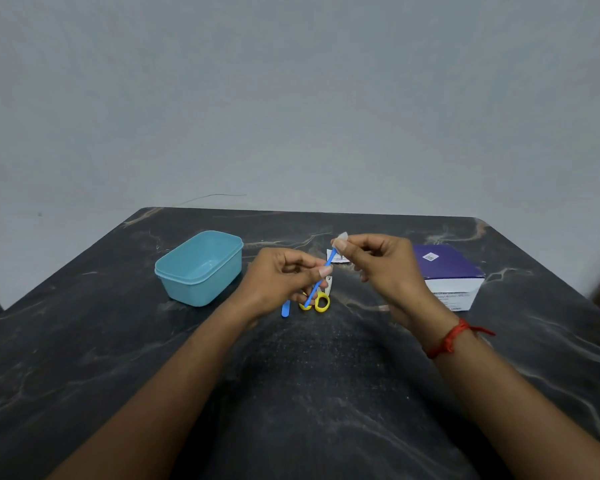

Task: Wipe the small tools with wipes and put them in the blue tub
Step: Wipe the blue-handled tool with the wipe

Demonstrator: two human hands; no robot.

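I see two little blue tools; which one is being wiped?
The thin blue stick pinched in the left hand, its top in the wipe held by the right hand. The other blue tool lies on the table.

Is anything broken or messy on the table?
Nothing looks broken or spilled. The blue tub stands upright, and only a small white packet lies loose on the table, just beyond the yellow scissors.

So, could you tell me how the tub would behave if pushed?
The tub looks like thin plastic and seems empty, so it is probably light and apt to slide on the smooth table. Its low, wide shape should resist tipping.
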